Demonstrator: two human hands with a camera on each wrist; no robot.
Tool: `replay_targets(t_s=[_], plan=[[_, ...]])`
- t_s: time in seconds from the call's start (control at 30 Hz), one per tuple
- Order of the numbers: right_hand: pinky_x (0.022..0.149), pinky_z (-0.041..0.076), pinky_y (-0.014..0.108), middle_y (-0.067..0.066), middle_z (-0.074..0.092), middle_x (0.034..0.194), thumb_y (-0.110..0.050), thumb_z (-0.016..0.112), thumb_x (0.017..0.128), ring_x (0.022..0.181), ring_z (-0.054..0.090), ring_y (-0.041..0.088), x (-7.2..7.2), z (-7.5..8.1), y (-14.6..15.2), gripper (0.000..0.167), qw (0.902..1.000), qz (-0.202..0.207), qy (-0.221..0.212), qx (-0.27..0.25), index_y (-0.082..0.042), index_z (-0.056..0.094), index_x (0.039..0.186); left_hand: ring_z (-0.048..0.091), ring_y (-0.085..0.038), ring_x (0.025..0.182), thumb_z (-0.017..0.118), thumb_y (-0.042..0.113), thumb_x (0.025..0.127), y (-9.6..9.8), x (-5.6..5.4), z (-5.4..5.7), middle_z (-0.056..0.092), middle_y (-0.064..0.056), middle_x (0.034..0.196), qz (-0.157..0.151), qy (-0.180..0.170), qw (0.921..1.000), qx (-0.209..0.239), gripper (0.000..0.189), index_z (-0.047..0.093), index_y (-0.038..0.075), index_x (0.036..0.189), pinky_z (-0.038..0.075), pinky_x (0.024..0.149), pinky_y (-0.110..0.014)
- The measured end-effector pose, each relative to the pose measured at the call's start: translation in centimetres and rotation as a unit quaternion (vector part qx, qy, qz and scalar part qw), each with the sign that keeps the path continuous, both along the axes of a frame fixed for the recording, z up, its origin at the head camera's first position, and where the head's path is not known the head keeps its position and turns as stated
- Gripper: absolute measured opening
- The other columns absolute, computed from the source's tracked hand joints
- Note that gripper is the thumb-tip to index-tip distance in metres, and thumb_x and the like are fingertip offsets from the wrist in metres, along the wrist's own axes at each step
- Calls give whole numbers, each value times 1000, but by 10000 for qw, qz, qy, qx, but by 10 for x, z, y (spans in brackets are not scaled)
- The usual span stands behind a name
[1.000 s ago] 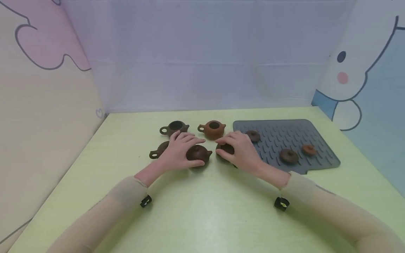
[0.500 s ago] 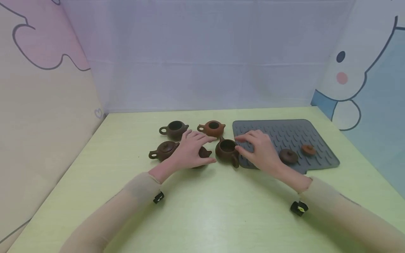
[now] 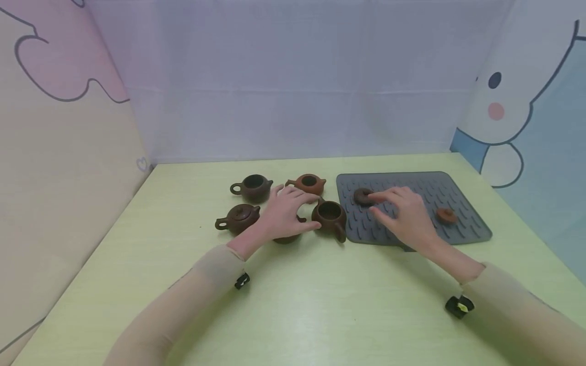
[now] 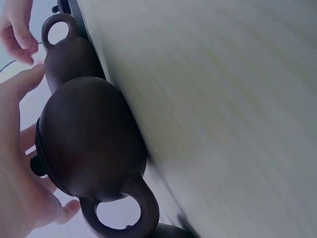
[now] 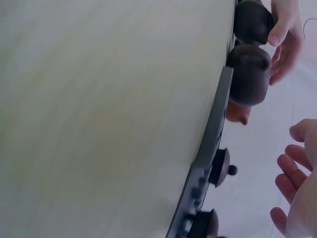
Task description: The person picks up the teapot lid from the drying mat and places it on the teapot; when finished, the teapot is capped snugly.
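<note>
Greenish tabletop [image 3: 293, 305] bears a lidded teapot [image 4: 94, 139] beneath the left hand [image 3: 287, 213].

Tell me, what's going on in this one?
A person's left hand is over a lidded teapot; I can't tell whether they touch. The right hand, holding nothing, hovers above a gray mat near a dark lid. An orange lid lies on the mat too. An open teapot sits by the mat's edge, an orange teapot and a dark teapot stand lidless behind, and a second lidded teapot is at the left.
</note>
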State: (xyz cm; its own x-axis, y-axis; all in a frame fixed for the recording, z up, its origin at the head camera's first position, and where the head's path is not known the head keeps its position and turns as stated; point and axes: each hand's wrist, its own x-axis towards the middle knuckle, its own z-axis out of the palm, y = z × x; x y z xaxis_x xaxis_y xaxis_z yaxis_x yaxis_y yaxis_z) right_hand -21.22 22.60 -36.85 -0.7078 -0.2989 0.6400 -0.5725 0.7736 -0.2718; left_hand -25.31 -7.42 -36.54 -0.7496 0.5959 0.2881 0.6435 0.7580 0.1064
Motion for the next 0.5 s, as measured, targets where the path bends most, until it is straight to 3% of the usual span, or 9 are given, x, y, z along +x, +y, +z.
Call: replay_targets(t_s=[0.23,0.5], plan=[[82,44,54,13,72,97,-9,78,82,92,61,33,2,0,24,26,9994,-290,-3,201,-6,74,108,54,-22,124,69,60,83,2,-2,0,67,9,128,50,-134,9999,-78,56,61,32,131,28,114,-62],[81,41,54,14,73,95,-6,79,78,91,61,34,9,-3,50,28,9991,-320,64,272,-7,75,106,54,-20,125,71,56,84,4,-4,0,70,11,121,57,-385,9992,-43,52,65,29,127,26,115,-63]])
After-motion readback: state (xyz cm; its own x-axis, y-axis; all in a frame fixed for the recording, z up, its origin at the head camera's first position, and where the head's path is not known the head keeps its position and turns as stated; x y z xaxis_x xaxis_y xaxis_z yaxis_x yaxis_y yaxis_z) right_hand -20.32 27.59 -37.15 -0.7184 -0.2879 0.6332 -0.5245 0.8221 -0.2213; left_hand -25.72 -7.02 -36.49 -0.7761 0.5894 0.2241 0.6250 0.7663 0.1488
